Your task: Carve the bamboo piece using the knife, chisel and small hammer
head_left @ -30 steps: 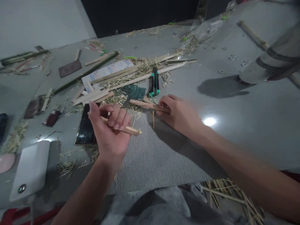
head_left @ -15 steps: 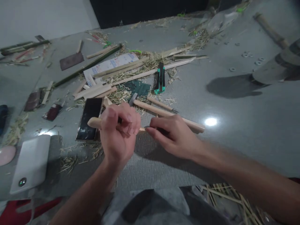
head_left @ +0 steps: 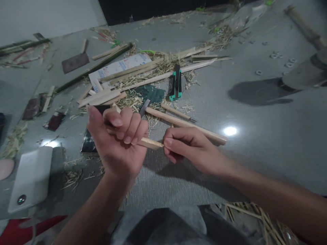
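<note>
A pale wooden stick [head_left: 150, 143] lies across my left hand [head_left: 119, 143], whose fingers curl over it with the palm turned up and the thumb raised. Its thin right end meets the pinched thumb and forefinger of my right hand [head_left: 189, 146]. Beneath my left hand is a dark phone [head_left: 88, 144], partly covered. Behind my hands lie a chisel-like tool with a long wooden handle [head_left: 186, 125] and a thinner tool with a metal tip [head_left: 176, 112].
A green and black cutter [head_left: 176, 83] lies beyond, near wood strips [head_left: 153, 80] and shavings. A white power bank [head_left: 32, 173] is at the left. At the right are small rings [head_left: 259, 72] and a large cylindrical object [head_left: 301, 73].
My left hand has opened its thumb away from the stick and rolled palm up, showing more of the stick's right part. My right hand has shifted slightly down and still pinches at the tip.
</note>
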Tool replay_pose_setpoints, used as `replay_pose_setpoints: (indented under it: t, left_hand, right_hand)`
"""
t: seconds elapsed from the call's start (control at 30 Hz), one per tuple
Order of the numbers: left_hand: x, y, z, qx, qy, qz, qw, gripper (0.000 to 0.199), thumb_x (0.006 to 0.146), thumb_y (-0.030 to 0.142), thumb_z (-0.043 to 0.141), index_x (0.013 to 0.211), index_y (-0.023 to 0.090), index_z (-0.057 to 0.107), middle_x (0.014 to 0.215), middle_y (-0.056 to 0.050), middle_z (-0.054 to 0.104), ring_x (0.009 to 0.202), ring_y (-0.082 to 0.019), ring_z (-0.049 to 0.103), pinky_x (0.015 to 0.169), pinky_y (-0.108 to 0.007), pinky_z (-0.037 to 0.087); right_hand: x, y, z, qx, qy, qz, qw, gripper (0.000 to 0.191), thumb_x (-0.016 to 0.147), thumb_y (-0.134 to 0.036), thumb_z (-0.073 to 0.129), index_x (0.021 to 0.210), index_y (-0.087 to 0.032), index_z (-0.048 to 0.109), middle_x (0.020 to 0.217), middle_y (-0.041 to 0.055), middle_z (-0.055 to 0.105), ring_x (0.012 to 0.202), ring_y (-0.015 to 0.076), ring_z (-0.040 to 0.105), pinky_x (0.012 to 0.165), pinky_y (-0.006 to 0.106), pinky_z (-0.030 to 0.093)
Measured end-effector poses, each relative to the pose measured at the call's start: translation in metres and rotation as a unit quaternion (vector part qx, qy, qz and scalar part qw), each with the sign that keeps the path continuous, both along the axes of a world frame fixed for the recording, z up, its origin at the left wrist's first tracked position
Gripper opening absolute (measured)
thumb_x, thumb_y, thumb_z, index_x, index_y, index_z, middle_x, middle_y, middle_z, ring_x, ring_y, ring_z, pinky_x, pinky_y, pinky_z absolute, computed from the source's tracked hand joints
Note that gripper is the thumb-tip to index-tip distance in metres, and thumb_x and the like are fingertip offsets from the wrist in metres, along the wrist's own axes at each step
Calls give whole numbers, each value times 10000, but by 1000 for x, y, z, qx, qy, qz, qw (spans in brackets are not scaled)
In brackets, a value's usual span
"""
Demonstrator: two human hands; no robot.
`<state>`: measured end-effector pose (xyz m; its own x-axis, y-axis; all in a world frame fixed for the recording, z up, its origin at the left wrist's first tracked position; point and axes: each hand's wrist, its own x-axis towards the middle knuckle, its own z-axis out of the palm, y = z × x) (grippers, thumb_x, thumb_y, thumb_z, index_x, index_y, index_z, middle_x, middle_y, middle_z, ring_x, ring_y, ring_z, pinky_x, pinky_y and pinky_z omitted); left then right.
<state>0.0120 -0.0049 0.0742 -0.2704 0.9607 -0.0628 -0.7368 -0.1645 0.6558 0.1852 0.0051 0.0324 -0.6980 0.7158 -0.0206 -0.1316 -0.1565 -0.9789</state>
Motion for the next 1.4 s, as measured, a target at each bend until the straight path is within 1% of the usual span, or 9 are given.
replay_pose_setpoints:
  t: [0.3, 0.4, 0.57, 0.67, 0.83, 0.97, 1.1, 1.23, 1.4]
  left_hand:
    - [-8, 2, -5, -5, -12, -12, 1000, 720, 1115, 644, 325, 588, 203, 539, 514, 55, 186, 419, -93, 128, 392, -230, 228]
    - [-9, 3, -6, -7, -6, -15, 1000, 714, 1092, 678, 350, 596, 213, 569, 533, 52, 192, 433, -102, 148, 405, -231, 254]
    - [-4, 1, -7, 7, -29, -45, 999, 767, 1071, 710, 315, 551, 195, 546, 604, 17, 305, 532, -101, 363, 556, -213, 423]
    - [2, 1, -9, 1, 11, -41, 999, 744, 1033, 733, 414, 529, 191, 491, 644, 2, 367, 616, -128, 452, 679, -255, 510]
    - [6, 2, -15, 12, 26, -58, 998, 661, 958, 765, 561, 590, 215, 565, 729, -7, 517, 713, -145, 550, 776, -278, 570]
    - [-20, -14, -9, -1, 44, -175, 984, 860, 829, 987, 445, 944, 220, 817, 1094, -113, 737, 1034, -260, 695, 941, -368, 614]
    - [-51, -41, 0, -24, 137, -441, 887, 860, 875, 850, 616, 1473, 234, 657, 1615, -182, 536, 1355, -393, 634, 941, -395, 607]
    - [-39, -43, -9, -104, 234, -572, 779, 386, 1003, 457, 715, 1292, 205, 674, 1017, -95, 742, 759, -161, 709, 677, -260, 530]
    - [-5, -19, -21, -95, 193, -403, 890, 278, 941, 339, 799, 1046, 184, 593, 769, 37, 569, 629, -82, 559, 608, -200, 470]
  right_hand:
    - [5, 7, -2, -60, 57, 21, 996, 332, 1076, -350, 609, 780, -200, 616, 685, -29, 592, 603, 109, 508, 577, 266, 386]
    - [12, 15, 6, 81, -55, -74, 992, 363, 1076, -358, 604, 745, -208, 604, 680, -22, 578, 608, 120, 510, 581, 286, 385]
    - [21, 23, 13, 372, -219, -244, 868, 133, 1035, -236, 630, 1055, -224, 761, 1045, 80, 734, 942, 217, 667, 793, 358, 498]
    - [18, 21, 9, 403, -174, -203, 875, 215, 1031, -290, 655, 1196, -192, 751, 1214, 121, 736, 1096, 243, 683, 928, 389, 521]
    - [8, 16, 2, 399, -144, -89, 901, 184, 1040, -368, 664, 1027, -193, 718, 790, -5, 697, 647, 133, 597, 630, 280, 431]
    - [27, 24, 14, 442, -162, -99, 877, 235, 1100, -327, 568, 976, -190, 714, 766, 4, 670, 624, 116, 557, 607, 261, 395]
    - [57, 32, 40, 524, -194, -12, 829, 201, 1106, -294, 580, 1100, -204, 759, 931, 54, 740, 804, 148, 656, 706, 272, 454]
    - [62, 42, 57, 600, -230, 65, 763, 245, 1118, -318, 552, 1190, -221, 766, 1049, 82, 773, 940, 189, 683, 755, 307, 464]
    - [51, 90, 43, 475, -364, -73, 798, 376, 1101, -488, 545, 1260, -195, 717, 1126, 102, 766, 960, 195, 695, 808, 323, 522]
